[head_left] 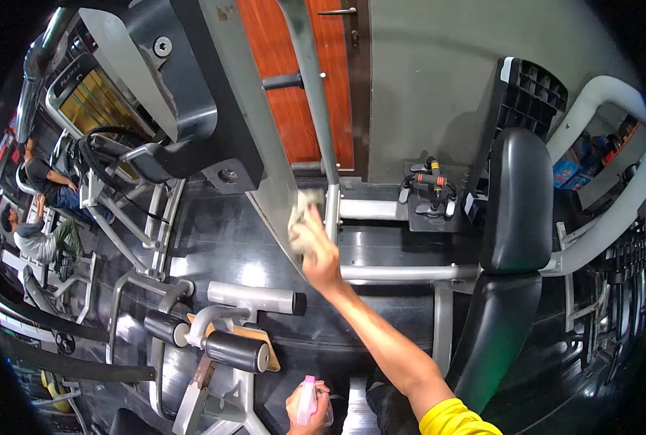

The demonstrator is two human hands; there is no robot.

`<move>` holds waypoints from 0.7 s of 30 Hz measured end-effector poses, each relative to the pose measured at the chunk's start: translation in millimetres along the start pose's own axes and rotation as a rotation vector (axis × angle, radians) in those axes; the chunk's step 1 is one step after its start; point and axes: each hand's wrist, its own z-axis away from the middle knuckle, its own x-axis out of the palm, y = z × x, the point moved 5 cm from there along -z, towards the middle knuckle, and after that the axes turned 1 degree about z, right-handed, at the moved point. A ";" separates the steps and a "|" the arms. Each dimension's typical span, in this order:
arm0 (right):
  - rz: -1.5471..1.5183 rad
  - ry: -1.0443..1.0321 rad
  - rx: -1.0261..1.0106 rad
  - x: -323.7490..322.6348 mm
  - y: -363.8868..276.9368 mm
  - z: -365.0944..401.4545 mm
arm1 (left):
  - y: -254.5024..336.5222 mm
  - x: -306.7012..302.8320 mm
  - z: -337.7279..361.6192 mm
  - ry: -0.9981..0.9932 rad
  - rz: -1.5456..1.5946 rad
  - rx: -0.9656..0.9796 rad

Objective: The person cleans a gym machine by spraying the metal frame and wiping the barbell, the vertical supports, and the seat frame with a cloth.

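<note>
My right hand (315, 254) is stretched forward at the middle of the view, closed around a pale cloth (307, 206). The cloth is blurred and lies against or very near the grey upright post (268, 185) of a gym machine; contact is hard to make out. Low in the view, my left hand (301, 413) grips a spray bottle (307, 401) with a pink top. Much of the bottle is hidden by the fingers and the frame's edge. Left of that hand stand black foam rollers (237, 351) on a grey frame.
A black padded seat (518, 203) rises on the right. Overhead at left juts a black machine arm (185, 109). Ab-roller-like handles (433, 185) rest on a low platform by the wall. Behind is a red-brown door (330, 94). Two people (40, 235) sit at machines far left.
</note>
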 end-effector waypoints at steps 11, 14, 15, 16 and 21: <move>-0.552 0.025 0.365 7.1 26.7 -53.5 | 11.9 -17.9 -9.3 0.045 0.011 -0.037; -0.286 -0.133 0.630 7.7 83.7 14.0 | 22.7 -28.9 -10.6 0.038 -0.010 -0.116; -0.319 -0.190 0.730 5.1 90.5 10.4 | 25.4 -31.9 -9.4 0.039 0.061 -0.179; -0.391 -0.236 0.660 7.5 96.5 -4.5 | 27.7 -34.1 -8.0 0.039 0.134 -0.241; -0.454 -0.157 0.224 -0.1 19.9 -183.6 | 49.0 -42.2 -7.7 0.043 0.087 -0.136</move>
